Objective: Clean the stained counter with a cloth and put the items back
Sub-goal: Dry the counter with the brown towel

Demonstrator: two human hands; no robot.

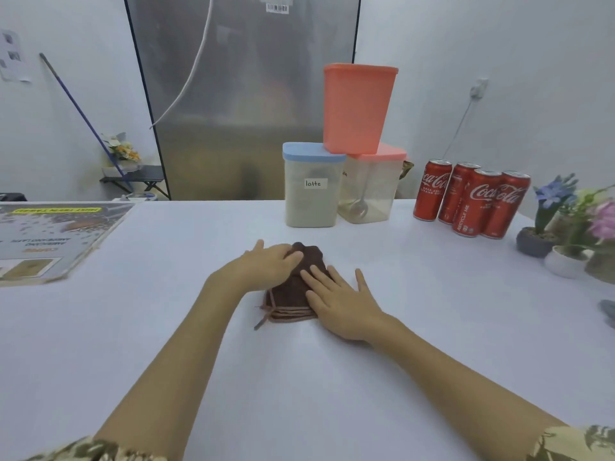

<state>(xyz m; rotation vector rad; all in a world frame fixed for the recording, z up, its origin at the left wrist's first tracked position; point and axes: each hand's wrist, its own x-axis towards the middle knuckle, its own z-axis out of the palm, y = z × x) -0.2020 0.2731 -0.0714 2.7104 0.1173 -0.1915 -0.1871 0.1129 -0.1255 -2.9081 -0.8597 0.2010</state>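
A white counter (pixel 432 327) fills the frame, bare of visible stains around the folded brown cloth (pixel 293 294) lying at its middle, the landmark for all else. Beyond the cloth stand three storage tubs: a blue-lidded one labelled "latte" (pixel 312 188), a pink-lidded one (pixel 372 191) holding a spoon, and a solid pink tub (pixel 357 108) stacked across both, apparently to keep the working surface free. Beyond and right of the cloth, four cola cans (pixel 472 197) cluster tightly; farther right sit potted flowers (pixel 565 234). Well left of the cloth lies a menu board (pixel 50 241). The left hand (pixel 269 264) rests curled over the cloth's far edge, fingers together; the right hand (pixel 339 301) lies flat with fingers spread, half on the cloth's near right side, half on the counter, likely pinning the folds neat.
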